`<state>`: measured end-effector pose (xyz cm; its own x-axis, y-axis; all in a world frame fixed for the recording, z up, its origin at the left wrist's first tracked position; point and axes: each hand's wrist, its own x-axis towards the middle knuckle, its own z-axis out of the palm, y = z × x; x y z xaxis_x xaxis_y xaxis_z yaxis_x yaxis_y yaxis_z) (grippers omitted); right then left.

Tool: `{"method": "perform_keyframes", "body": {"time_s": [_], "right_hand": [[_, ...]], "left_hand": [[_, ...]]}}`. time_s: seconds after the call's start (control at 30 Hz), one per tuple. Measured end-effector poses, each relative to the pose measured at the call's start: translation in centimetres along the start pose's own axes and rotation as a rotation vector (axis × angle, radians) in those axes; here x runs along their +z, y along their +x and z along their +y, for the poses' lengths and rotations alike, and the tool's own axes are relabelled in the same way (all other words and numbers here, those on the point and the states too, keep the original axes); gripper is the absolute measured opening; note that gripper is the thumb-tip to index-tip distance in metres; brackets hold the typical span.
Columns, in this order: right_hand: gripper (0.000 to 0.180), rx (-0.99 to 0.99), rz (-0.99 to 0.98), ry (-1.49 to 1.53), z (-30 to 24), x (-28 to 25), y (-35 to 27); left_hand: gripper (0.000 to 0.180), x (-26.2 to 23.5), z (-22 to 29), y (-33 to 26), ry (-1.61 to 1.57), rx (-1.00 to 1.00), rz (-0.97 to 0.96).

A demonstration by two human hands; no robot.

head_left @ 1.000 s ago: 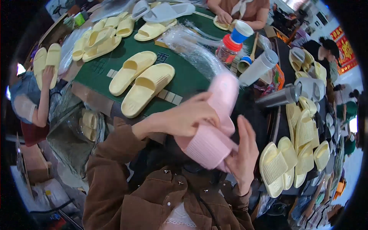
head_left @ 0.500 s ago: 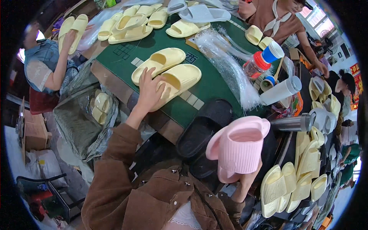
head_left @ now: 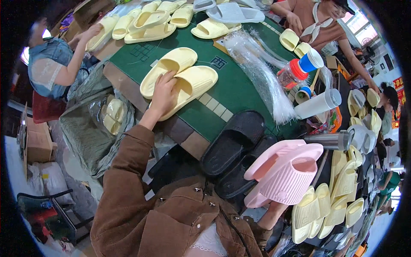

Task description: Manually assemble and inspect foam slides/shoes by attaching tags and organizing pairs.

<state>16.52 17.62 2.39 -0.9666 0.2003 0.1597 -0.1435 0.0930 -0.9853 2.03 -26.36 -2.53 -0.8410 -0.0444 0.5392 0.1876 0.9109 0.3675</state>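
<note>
The green tabletop (head_left: 239,92) holds two yellow slippers (head_left: 180,81) near its edge. The left hand (head_left: 163,92) lies flat on them, fingers apart. Two black slippers (head_left: 233,143) sit lower down. The right hand is hidden under two pink slippers (head_left: 284,173) it holds up.

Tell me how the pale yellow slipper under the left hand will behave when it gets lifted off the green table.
The pale yellow slipper looks thick and foam-like, so it is probably light for its size. Its chunky one-piece sole suggests it will keep its shape rather than flop. It lies flat on the green table, touching its twin, so the left hand may nudge that one too.
</note>
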Motion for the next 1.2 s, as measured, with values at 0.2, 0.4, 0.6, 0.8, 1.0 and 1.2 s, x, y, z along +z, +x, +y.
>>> {"method": "perform_keyframes", "body": {"time_s": [0.2,0.4,0.6,0.8,1.0,1.2], "right_hand": [[0.037,0.049,-0.079,0.164,0.0,1.1,0.5],[0.037,0.120,-0.016,0.271,-0.7,0.2,-1.7],[0.037,0.232,0.152,0.346,-3.3,-3.1,-8.1],[0.037,0.255,0.302,0.447,-4.7,-3.4,-11.2],[0.037,0.269,0.269,0.610,-5.2,-3.5,-10.4],[0.037,0.335,0.031,0.868,-4.1,0.0,-6.1]], "left_hand": [[0.018,-2.1,-2.3,-0.7,0.020,-0.012,0.037],[0.017,-4.7,-12.4,2.1,0.102,-0.047,0.156],[0.037,-9.8,-27.0,3.7,0.554,-0.243,-0.286],[0.019,-7.4,-1.6,2.4,0.020,0.034,0.053],[0.036,-5.1,20.6,-5.1,-0.467,0.242,-0.474],[0.039,1.9,23.3,-9.3,-0.309,0.341,-0.442]]}}
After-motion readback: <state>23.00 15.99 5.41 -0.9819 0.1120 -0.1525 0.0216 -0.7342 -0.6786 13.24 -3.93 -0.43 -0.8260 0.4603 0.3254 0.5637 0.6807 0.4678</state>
